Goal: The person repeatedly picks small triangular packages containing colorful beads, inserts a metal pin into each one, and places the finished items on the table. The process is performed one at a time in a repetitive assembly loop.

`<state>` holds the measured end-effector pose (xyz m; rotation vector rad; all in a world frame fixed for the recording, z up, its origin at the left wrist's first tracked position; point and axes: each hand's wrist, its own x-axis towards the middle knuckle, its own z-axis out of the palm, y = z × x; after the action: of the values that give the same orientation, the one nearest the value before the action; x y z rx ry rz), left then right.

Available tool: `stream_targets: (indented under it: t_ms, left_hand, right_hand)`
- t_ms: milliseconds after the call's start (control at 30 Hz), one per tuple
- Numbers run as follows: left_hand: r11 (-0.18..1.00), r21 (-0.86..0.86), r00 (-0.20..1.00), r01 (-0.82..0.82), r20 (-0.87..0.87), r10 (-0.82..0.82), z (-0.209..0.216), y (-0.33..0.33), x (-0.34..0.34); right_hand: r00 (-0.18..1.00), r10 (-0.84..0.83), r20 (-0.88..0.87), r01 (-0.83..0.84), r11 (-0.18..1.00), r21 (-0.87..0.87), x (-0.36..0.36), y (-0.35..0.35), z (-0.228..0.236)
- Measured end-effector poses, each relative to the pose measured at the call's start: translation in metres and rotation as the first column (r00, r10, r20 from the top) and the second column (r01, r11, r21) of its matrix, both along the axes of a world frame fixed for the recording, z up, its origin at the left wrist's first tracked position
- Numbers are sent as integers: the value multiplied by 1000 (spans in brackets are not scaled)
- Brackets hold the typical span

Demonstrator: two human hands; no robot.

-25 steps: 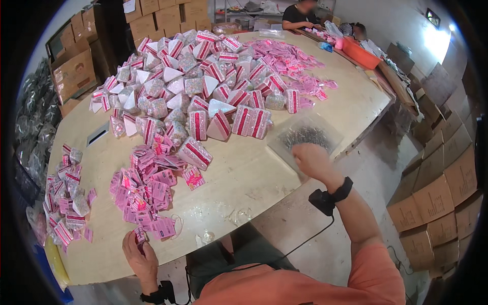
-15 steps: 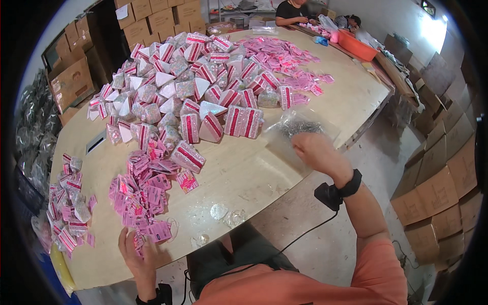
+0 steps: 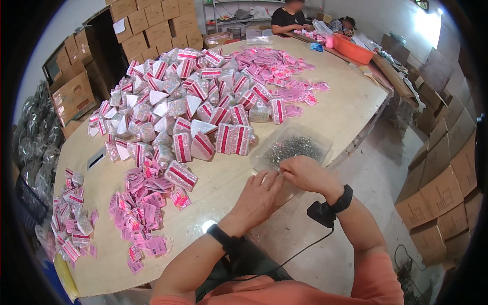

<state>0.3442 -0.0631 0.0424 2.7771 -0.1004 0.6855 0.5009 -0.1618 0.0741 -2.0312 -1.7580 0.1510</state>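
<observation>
My right hand (image 3: 306,174) is curled, thumb and fingers pinched together at the near rim of a clear plastic box (image 3: 258,158). Whatever it pinches is too small or hidden to name. My left hand (image 3: 254,197) meets it there from the left, its fingers bent and its fingertips close to the right hand's. What lies under those fingers is hidden. The box holds a heap of small silvery metal pins or clips (image 3: 292,149). Left of my hands is a pile of pink printed cards (image 3: 145,203); one pink card (image 3: 180,198) sits at that pile's right side.
A large heap of glittery cake-slice-shaped pieces (image 3: 188,96) covers the middle of the table (image 3: 351,96). More pink cards (image 3: 274,63) lie behind it. Smaller slices (image 3: 73,213) sit at the left edge. Cardboard boxes (image 3: 442,188) line the right; a person (image 3: 288,19) sits at the back.
My left hand has left the pink card pile and come right to the box. My right hand has drawn back from over the pins to the box's near rim. The view has shifted slightly.
</observation>
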Motion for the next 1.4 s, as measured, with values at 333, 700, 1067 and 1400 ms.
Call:
stream_targets:
  t_ms: [333,700,1067,1400]
  left_hand:
    - [985,-163,997,-62,-56,53,-5,3,2]
    - [-756,-645,984,-110,37,-175,16,-8,42]
    - [-745,-665,999,49,17,50,-16,0,34]
    - [-599,-777,973,196,77,218,34,33,-57]
  right_hand:
    - [1000,11,21,-13,996,90,5,-6,44]
    - [999,-43,25,41,998,57,-39,-15,28]
    - [783,-289,-551,553,730,402,20,-83,-6]
    - [452,-510,-732,777,628,43,28,-68,-39]
